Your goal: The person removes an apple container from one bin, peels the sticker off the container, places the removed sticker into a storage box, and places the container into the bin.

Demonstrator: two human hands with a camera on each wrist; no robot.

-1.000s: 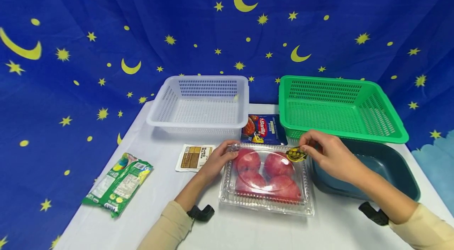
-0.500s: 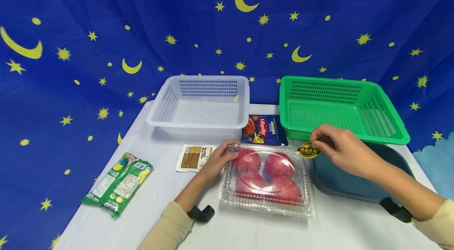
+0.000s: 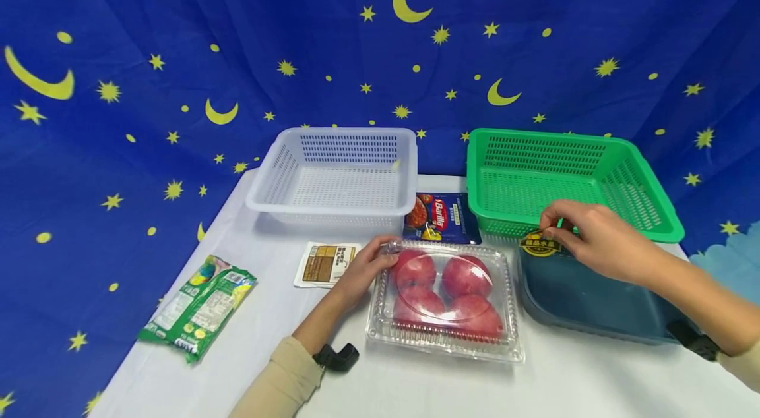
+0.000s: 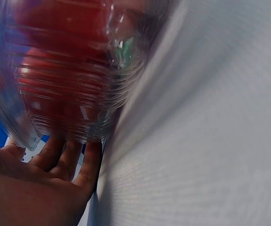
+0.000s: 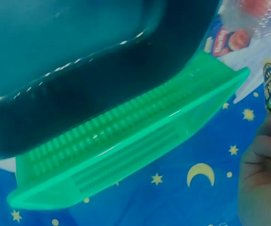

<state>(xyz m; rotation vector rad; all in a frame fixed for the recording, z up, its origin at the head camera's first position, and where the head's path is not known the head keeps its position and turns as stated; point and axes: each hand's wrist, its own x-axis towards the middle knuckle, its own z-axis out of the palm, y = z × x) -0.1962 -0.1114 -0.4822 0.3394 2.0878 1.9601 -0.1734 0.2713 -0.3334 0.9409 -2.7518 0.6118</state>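
A clear plastic clamshell box (image 3: 439,345) holding several round red fruits (image 3: 468,275) sits lidded on the white table. My left hand (image 3: 367,269) grips its far left corner, thumb on the lid edge; in the left wrist view the fingers (image 4: 66,157) lie against the ribbed side. Over at the right, my right hand (image 3: 605,243) pinches a black-and-gold sticker label (image 3: 538,244) between thumb and forefinger, off the box. This label shows at the right edge of the right wrist view, above the curled fingers (image 5: 262,150).
Behind stand a white basket (image 3: 332,210) and a green basket (image 3: 578,225). A dark teal basin (image 3: 600,302) lies under the right forearm. A blue Barilla pouch (image 3: 454,219), a small white-and-brown packet (image 3: 323,265) and a green snack bag (image 3: 198,309) lie on the table.
My right hand has moved right and away from the box's far right corner, carrying the label off the lid to over the basin. My left hand stays on the box.
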